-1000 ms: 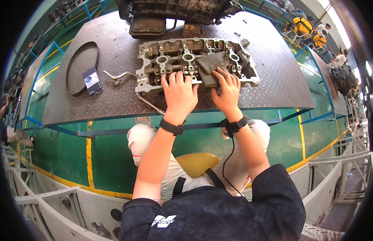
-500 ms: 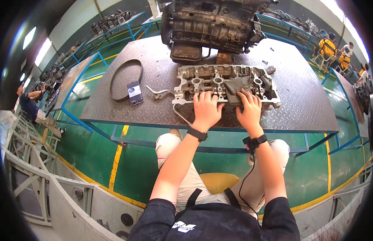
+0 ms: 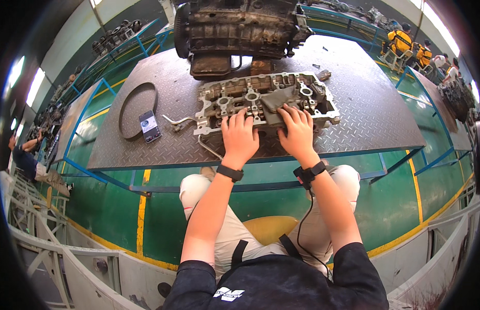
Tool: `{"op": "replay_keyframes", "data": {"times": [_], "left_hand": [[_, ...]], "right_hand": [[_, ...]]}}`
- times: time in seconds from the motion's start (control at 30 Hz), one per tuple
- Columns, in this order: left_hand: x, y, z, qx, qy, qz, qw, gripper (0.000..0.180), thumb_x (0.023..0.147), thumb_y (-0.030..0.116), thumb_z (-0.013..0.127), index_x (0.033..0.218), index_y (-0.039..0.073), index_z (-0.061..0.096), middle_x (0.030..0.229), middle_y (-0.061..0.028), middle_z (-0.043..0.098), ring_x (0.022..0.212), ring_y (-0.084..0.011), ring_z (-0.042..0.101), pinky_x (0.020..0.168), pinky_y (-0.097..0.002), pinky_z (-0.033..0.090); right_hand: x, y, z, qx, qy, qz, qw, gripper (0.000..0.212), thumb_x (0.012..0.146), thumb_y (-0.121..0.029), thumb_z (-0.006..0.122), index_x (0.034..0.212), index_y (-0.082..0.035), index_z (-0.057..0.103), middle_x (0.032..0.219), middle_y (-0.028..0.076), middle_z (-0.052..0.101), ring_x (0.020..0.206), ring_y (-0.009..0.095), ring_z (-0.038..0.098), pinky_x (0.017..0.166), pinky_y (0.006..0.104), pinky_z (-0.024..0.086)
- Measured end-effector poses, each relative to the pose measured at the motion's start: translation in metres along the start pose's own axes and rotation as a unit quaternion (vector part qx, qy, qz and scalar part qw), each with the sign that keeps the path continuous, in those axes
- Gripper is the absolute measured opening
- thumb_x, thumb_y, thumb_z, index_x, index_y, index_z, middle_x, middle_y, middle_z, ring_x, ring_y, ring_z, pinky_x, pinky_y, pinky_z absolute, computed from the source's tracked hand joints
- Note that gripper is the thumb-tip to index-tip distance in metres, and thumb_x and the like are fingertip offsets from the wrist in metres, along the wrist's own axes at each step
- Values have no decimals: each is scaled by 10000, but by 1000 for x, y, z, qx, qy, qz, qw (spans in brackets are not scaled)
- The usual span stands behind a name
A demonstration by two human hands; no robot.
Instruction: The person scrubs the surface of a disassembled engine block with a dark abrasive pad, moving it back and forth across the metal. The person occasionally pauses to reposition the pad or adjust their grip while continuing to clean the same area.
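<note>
A metal cylinder head [image 3: 250, 99] is seen laid on a treadplate table [image 3: 374, 93], its near edge touched by two bare hands. The fingers of the left hand [image 3: 240, 139] are slightly parted, curled over that edge, the thumb held apart. A dark grey cloth [image 3: 275, 104] is draped across the head's right half, its near right part covered by the loosely spread fingertips of the right hand [image 3: 300, 137]; whether it is pinched cannot be told. A phone [image 3: 150, 126] is placed at left.
</note>
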State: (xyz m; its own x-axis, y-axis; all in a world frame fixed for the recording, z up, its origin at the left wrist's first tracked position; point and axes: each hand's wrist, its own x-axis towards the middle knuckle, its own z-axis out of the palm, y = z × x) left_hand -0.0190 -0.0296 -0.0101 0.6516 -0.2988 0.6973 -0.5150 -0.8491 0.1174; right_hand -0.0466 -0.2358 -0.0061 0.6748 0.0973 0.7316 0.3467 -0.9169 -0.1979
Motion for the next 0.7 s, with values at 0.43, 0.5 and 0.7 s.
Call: {"op": "replay_keyframes", "data": {"times": [0.43,0.5,0.7], "left_hand": [[-2,-2,-2,-6,4,15,1000,435,879,182,759,1295,76,687,1346,-99,666,1286,-314,578,1161,-515,352],[-2,-3,-3,-6,11,23,1000,427,879,178,760,1286,66,694,1328,-99,673,1272,-319,584,1154,-508,362],[-4,-5,-3,-5,1,30,1000,440,876,184,767,1294,69,689,1350,-92,668,1283,-313,579,1163,-509,357]], "right_hand": [[26,9,-11,39,-28,16,999,471,930,-218,733,1395,-171,677,1499,97,635,1411,327,566,1204,525,401],[28,8,-10,60,-50,61,995,347,1014,-239,677,1347,-145,703,1404,118,701,1319,342,639,1169,495,445],[42,24,-39,410,210,353,814,513,1141,-364,550,1344,102,617,1302,205,719,1167,289,691,1028,410,513]]}}
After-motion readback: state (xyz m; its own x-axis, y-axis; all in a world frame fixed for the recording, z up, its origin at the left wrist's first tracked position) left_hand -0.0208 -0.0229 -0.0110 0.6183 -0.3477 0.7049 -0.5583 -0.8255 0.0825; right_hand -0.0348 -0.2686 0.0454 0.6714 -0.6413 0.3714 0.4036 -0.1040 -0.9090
